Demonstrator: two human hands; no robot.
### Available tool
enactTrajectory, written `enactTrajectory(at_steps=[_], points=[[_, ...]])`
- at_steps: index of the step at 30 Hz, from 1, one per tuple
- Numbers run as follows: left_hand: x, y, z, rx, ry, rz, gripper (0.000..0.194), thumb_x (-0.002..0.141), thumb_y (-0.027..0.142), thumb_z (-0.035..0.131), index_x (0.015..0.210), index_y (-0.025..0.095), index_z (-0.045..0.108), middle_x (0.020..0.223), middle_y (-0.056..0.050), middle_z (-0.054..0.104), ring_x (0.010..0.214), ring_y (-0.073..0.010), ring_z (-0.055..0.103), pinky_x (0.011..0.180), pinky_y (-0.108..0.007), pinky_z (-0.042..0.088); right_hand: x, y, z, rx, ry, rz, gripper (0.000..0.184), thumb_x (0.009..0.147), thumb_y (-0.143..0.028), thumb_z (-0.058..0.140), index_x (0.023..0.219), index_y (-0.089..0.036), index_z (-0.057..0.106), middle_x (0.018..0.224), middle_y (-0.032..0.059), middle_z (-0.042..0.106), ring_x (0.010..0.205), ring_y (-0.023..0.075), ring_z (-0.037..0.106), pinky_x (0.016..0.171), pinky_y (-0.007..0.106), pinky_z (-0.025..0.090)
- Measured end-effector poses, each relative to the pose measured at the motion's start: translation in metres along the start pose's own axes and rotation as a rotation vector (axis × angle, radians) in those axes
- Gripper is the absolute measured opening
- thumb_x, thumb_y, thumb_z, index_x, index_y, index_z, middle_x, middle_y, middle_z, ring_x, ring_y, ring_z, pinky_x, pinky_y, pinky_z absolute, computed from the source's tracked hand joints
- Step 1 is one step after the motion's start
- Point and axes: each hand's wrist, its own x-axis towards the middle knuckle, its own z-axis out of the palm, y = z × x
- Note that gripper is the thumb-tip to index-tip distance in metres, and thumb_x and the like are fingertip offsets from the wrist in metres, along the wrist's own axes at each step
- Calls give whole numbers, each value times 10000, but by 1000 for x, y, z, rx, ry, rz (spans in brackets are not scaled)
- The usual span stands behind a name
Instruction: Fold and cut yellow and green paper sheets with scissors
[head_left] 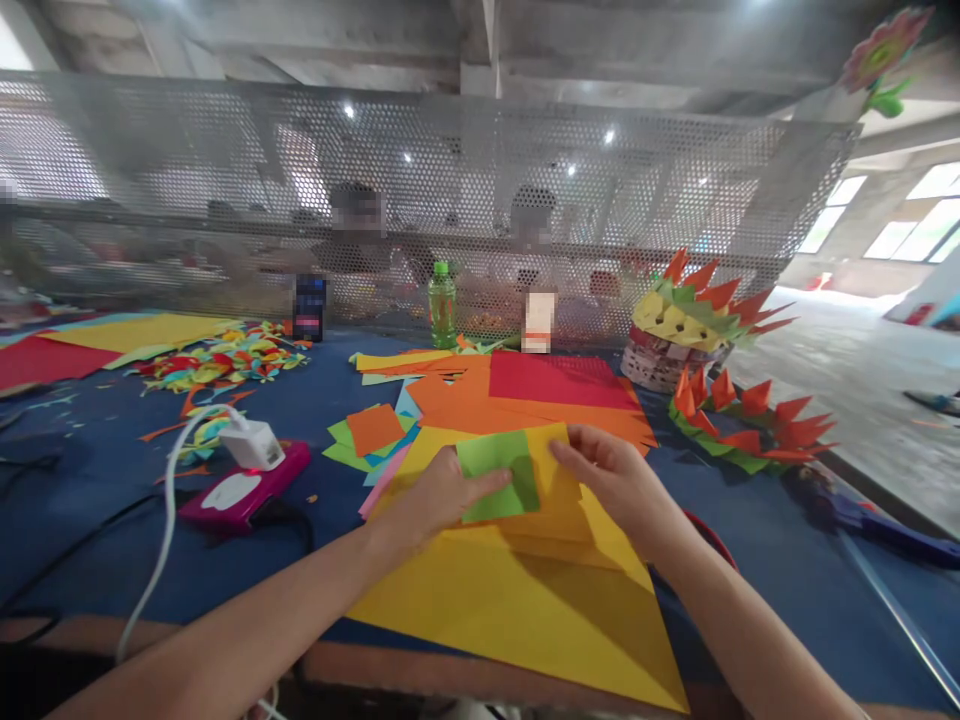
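Paper scraps lay far left beyond a pink power strip bearing a white charger, a green bottle, contents unclear, stood far center, and near center the left hand gripped a green square against yellow paper pinched by the right hand, left of spiked crowns.

With the left hand, we hold a green paper square against a yellow paper piece; with the right hand, we pinch its upper right edge. Beneath, a large yellow sheet covers part of the counter. A green bottle stands upright behind.
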Motion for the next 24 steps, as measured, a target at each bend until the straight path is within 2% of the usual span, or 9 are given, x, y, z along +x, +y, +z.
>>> enactTrajectory(at_steps=[2, 4, 6, 8, 10, 13, 16, 19, 24], points=[[0, 1, -2, -13, 29, -6, 392, 677, 400, 855, 990, 178, 775, 1053, -83, 788, 959, -294, 731, 865, -380, 564, -14, -5, -17, -157, 124, -44, 406, 928, -532, 538, 1109, -196, 678, 1087, 94, 757, 969, 235, 698, 804, 313, 528], [-1, 2, -4, -34, 27, -6, 371, 678, 396, 854, 968, 178, 776, 1060, -86, 787, 950, -286, 733, 849, -366, 569, -35, 0, -36, -326, 258, -33, 350, 893, -503, 606, 1085, -219, 673, 1067, 106, 743, 958, 272, 671, 750, 340, 484], [-3, 5, -4, -33, 26, -4, 350, 696, 392, 842, 957, 170, 775, 1045, -90, 789, 939, -278, 736, 827, -352, 572, -59, 16, -54, -761, 390, -62, 299, 916, -499, 502, 967, -257, 669, 960, 74, 741, 900, 291, 669, 748, 389, 459], [-4, 8, -3, -10, 23, 1, 305, 732, 384, 816, 942, 166, 774, 1009, -82, 793, 905, -266, 738, 785, -333, 576, -79, 38, -68, -1013, 415, -14, 311, 904, -512, 465, 881, -261, 647, 875, 72, 721, 836, 315, 661, 741, 428, 455], [-6, 12, -1, 16, 40, 2, 249, 747, 367, 807, 891, 167, 774, 932, -66, 794, 831, -253, 737, 707, -311, 574, -94, 60, -76, -1113, 402, 58, 340, 893, -538, 464, 904, -245, 637, 850, 89, 703, 787, 322, 668, 701, 431, 467], [-8, 16, 1, 17, 62, 3, 229, 725, 336, 823, 869, 166, 771, 885, -56, 790, 761, -247, 728, 638, -306, 567, -102, 80, -79, -1095, 342, 111, 340, 909, -526, 477, 1032, -242, 617, 860, 74, 705, 756, 285, 696, 642, 378, 485], [-8, 16, 0, -38, 26, 8, 310, 739, 343, 814, 987, 166, 764, 951, -68, 790, 811, -254, 735, 696, -330, 582, -97, 84, -78, -1078, 286, 90, 354, 938, -464, 454, 1214, -265, 552, 925, 51, 732, 776, 256, 723, 628, 347, 493], [-6, 11, -3, -88, -1, 19, 393, 758, 364, 807, 1101, 184, 738, 1036, -81, 782, 881, -261, 739, 762, -359, 590, -89, 83, -79, -1082, 258, 103, 376, 896, -391, 480, 1249, -280, 546, 913, 27, 740, 765, 246, 732, 609, 337, 494], [-3, 7, -6, -132, 32, 58, 333, 765, 348, 808, 1055, 196, 743, 1060, -85, 778, 885, -257, 738, 782, -367, 596, -90, 73, -80, -846, 465, 119, 494, 764, -455, 599, 1218, -262, 608, 792, 13, 729, 655, 233, 716, 572, 323, 515]])
